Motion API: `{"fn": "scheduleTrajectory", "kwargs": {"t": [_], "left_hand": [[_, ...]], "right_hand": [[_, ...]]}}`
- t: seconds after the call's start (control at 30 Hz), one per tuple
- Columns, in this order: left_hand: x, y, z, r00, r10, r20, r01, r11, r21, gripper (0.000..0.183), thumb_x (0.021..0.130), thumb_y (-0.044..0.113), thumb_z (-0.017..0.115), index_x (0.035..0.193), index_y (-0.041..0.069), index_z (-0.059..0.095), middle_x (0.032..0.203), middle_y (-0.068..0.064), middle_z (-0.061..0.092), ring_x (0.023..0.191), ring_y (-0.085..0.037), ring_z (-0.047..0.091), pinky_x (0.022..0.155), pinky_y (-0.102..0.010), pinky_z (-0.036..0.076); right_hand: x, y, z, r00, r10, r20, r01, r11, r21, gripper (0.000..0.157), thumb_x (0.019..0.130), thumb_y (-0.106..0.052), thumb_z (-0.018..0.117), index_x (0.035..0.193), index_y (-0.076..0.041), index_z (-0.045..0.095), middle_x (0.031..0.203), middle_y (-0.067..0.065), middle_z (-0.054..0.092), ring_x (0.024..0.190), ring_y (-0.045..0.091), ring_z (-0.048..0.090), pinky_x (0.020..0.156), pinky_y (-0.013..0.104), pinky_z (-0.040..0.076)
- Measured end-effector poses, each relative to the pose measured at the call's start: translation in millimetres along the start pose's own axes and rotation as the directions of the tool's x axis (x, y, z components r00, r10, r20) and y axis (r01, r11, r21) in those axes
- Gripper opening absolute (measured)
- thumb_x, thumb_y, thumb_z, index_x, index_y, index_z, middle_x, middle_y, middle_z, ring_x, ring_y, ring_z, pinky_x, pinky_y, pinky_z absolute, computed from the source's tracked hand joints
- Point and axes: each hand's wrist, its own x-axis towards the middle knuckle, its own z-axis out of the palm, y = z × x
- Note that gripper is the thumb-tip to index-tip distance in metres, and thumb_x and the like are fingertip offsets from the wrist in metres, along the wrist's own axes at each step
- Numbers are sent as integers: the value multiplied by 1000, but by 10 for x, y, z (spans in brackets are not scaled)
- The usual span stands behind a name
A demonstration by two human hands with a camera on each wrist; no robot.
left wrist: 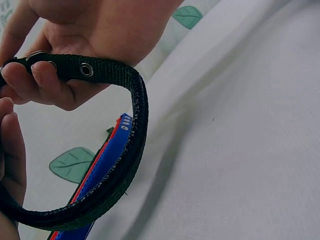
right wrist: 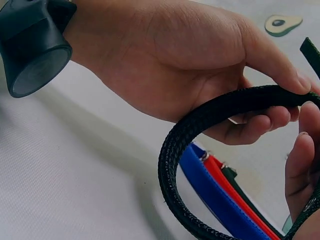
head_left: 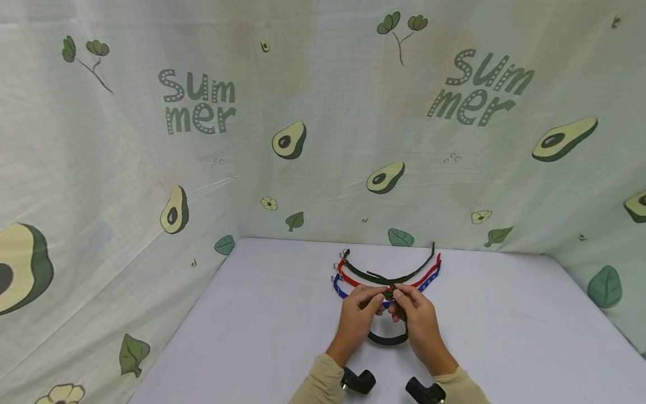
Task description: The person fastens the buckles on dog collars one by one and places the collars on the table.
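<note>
Both hands meet over the table, holding a dark green dog collar with a padded inner side. It hangs below them in a loop. My left hand pinches one part of the strap between thumb and fingers; in the right wrist view that left hand is seen from the palm side. My right hand grips the strap close by; in the left wrist view its fingers curl round a stretch with a metal eyelet. A free strap end sticks up past the fingertips. Fingers partly hide the join.
Behind the hands lie a dark green collar, a red collar and a blue collar, curved side by side on the white table. A printed cloth hangs round the table's back and sides.
</note>
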Motion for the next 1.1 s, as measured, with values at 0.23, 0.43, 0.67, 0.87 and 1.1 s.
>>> {"fn": "scheduleTrajectory", "kwargs": {"t": [0.23,0.43,0.67,0.87,1.1], "left_hand": [[-13,6,41,1000,8,1,-8,996,84,24,101,9,60,120,7,73,102,-5,56,76,-19,64,68,-31,58],[-45,210,67,999,34,1,-34,996,80,24,100,3,57,120,2,72,103,-9,55,79,-43,62,66,-40,59],[-69,342,62,999,34,-4,-34,996,86,23,99,0,57,118,0,72,102,-10,57,75,-33,63,64,-37,59],[-72,326,79,997,83,-5,-82,991,110,24,100,-2,55,117,-1,72,99,-11,56,68,-14,59,60,-32,58],[-47,191,89,997,83,-3,-81,985,153,25,100,-2,55,117,1,72,98,-11,55,62,-19,59,55,-34,58]], "right_hand": [[4,-11,7,1000,7,9,-7,999,44,29,103,-14,57,120,10,54,79,10,62,66,14,59,60,26,53],[-7,-17,6,1000,-5,18,4,998,59,29,103,-14,57,121,9,53,84,17,61,69,14,60,60,26,53],[-12,-20,6,999,-24,37,20,994,107,30,103,-13,58,121,11,52,85,14,61,69,14,59,59,26,52],[-6,-15,1,999,-10,44,3,988,154,29,102,-14,59,120,8,53,85,12,61,70,13,59,59,25,51],[-4,-16,-4,999,-25,46,16,985,174,29,102,-11,59,120,10,52,85,11,61,68,13,58,58,25,50]]}}
